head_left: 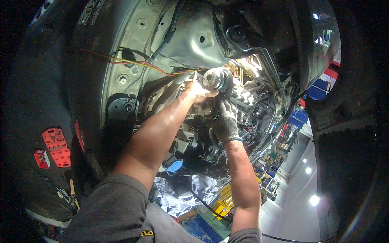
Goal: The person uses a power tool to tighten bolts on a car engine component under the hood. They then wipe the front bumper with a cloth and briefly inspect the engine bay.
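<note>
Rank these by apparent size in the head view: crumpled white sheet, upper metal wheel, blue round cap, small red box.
1. Crumpled white sheet
2. Upper metal wheel
3. Blue round cap and small red box: too alike to rank

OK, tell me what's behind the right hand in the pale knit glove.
Past the left edge of the right hand, part of a round grey metal wheel with a dark rim shows. Whatever the hand covers directly cannot be seen.

Red case [61, 157] beside small red box [41, 160], crumpled white sheet [170, 199], yellow frame [224, 202], glowing lamp [314, 200]
</note>
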`<action>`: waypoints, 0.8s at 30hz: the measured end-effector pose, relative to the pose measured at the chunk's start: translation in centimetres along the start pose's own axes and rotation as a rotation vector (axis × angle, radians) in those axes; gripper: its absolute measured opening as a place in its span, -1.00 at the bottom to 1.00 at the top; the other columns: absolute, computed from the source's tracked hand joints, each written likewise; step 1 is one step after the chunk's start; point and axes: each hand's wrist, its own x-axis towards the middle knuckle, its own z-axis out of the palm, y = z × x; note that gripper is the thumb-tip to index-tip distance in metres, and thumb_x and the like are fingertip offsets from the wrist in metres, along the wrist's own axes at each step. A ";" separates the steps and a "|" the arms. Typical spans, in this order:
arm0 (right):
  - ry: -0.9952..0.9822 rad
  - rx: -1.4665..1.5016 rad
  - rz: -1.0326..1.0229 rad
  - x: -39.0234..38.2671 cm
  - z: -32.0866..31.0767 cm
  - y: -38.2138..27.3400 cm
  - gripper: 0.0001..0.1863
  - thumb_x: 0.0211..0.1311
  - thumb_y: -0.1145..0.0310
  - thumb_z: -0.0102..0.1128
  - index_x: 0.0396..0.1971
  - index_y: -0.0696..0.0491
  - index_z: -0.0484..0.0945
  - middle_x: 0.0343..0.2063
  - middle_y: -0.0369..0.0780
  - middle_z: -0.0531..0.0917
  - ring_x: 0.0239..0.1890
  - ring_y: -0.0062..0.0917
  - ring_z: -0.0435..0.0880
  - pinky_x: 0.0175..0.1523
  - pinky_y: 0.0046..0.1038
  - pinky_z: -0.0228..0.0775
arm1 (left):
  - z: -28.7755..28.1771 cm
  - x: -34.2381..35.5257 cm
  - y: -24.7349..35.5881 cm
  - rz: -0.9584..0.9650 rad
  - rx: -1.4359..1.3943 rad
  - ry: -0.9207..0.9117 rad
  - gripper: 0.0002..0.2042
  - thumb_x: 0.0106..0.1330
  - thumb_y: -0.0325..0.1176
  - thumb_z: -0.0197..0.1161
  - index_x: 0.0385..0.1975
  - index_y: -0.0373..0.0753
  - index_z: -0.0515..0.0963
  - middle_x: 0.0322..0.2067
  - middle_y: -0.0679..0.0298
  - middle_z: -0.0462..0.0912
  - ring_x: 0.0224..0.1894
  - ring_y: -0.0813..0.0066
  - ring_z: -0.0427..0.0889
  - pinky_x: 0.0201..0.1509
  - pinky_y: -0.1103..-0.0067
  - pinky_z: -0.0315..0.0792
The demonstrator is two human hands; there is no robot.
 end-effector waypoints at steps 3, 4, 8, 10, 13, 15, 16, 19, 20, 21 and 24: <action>0.048 -0.082 0.012 -0.2 0.4 0.0 0.11 -0.18 0.26 0.79 0.49 0.04 0.42 0.28 -0.01 0.58 0.34 0.05 0.50 0.43 0.00 0.35 | 0.4 0.9 -1.2 0.038 -0.081 0.009 -0.33 0.17 -0.09 0.76 0.29 -0.14 0.70 0.29 0.30 0.75 0.34 0.44 0.63 0.52 0.47 0.39; 0.064 -0.077 -0.006 -0.3 0.5 0.0 0.11 -0.18 0.26 0.80 0.48 0.05 0.42 0.28 0.00 0.58 0.33 0.06 0.50 0.43 0.01 0.36 | 0.5 1.2 -1.4 0.057 -0.099 0.033 -0.33 0.18 -0.08 0.76 0.29 -0.14 0.70 0.29 0.30 0.76 0.34 0.44 0.63 0.52 0.48 0.38; 0.106 -0.069 -0.021 -0.8 0.6 0.1 0.11 -0.21 0.24 0.82 0.47 0.04 0.43 0.25 0.01 0.58 0.30 0.08 0.50 0.41 0.02 0.37 | 0.5 1.0 -1.6 0.039 -0.026 0.017 -0.34 0.20 -0.07 0.75 0.30 -0.12 0.70 0.29 0.30 0.75 0.35 0.41 0.63 0.53 0.49 0.36; 0.108 -0.051 -0.025 -0.8 0.7 0.2 -0.26 0.11 0.30 0.58 0.32 0.11 0.51 0.24 0.04 0.58 0.29 0.05 0.50 0.43 0.02 0.36 | 0.1 0.6 -1.1 0.011 -0.004 -0.029 -0.33 0.21 -0.04 0.73 0.33 -0.08 0.70 0.30 0.30 0.75 0.36 0.39 0.62 0.55 0.47 0.34; 0.189 -0.044 -0.073 -0.9 1.1 0.3 -0.24 0.10 0.27 0.60 0.31 0.10 0.48 0.20 0.03 0.58 0.25 0.05 0.52 0.39 0.05 0.37 | -0.1 0.4 -0.6 -0.013 0.004 -0.030 -0.32 0.21 -0.05 0.74 0.33 -0.11 0.69 0.30 0.30 0.75 0.38 0.36 0.61 0.56 0.45 0.34; 0.215 -0.054 -0.077 -1.0 1.5 0.3 -0.22 0.09 0.25 0.61 0.31 0.09 0.46 0.19 0.02 0.58 0.23 0.05 0.52 0.37 0.06 0.37 | 0.3 0.7 -0.9 0.013 -0.013 0.010 -0.31 0.19 -0.07 0.75 0.33 -0.12 0.69 0.29 0.29 0.76 0.37 0.37 0.62 0.55 0.46 0.34; 0.226 -0.062 -0.085 -1.1 1.7 0.3 -0.22 0.09 0.24 0.62 0.31 0.08 0.45 0.19 0.02 0.58 0.23 0.04 0.52 0.36 0.07 0.38 | 0.5 1.0 -1.3 0.033 -0.025 0.037 -0.31 0.18 -0.07 0.76 0.32 -0.13 0.69 0.29 0.29 0.76 0.36 0.37 0.62 0.55 0.46 0.35; 0.217 -0.059 -0.085 -1.3 2.0 0.5 -0.20 0.10 0.19 0.64 0.31 0.08 0.44 0.19 0.02 0.58 0.23 0.05 0.53 0.35 0.07 0.38 | 0.8 1.9 -2.5 -0.012 0.034 0.045 -0.26 0.14 -0.09 0.79 0.33 -0.16 0.68 0.28 0.27 0.76 0.35 0.38 0.64 0.54 0.45 0.36; 0.235 -0.060 -0.084 -1.4 2.1 0.4 -0.20 0.09 0.19 0.65 0.30 0.08 0.45 0.19 0.02 0.58 0.22 0.05 0.53 0.35 0.08 0.38 | 0.9 2.1 -2.8 -0.072 0.041 0.055 -0.25 0.12 -0.09 0.80 0.34 -0.17 0.67 0.28 0.27 0.76 0.34 0.39 0.64 0.53 0.45 0.36; 0.253 -0.060 -0.084 -1.5 2.2 0.4 -0.21 0.09 0.19 0.65 0.30 0.09 0.46 0.18 0.02 0.58 0.22 0.05 0.53 0.35 0.08 0.38 | 1.0 2.2 -2.9 -0.063 0.030 0.047 -0.23 0.10 -0.10 0.81 0.34 -0.18 0.67 0.28 0.27 0.76 0.33 0.40 0.65 0.53 0.45 0.37; 0.259 -0.057 -0.071 -1.6 2.2 0.2 -0.04 -0.12 0.23 0.75 0.36 0.08 0.45 0.21 0.01 0.57 0.25 0.05 0.51 0.37 0.03 0.40 | 0.8 1.8 -2.4 -0.001 -0.046 0.039 -0.24 0.11 -0.10 0.81 0.33 -0.19 0.67 0.28 0.27 0.76 0.33 0.40 0.65 0.52 0.43 0.39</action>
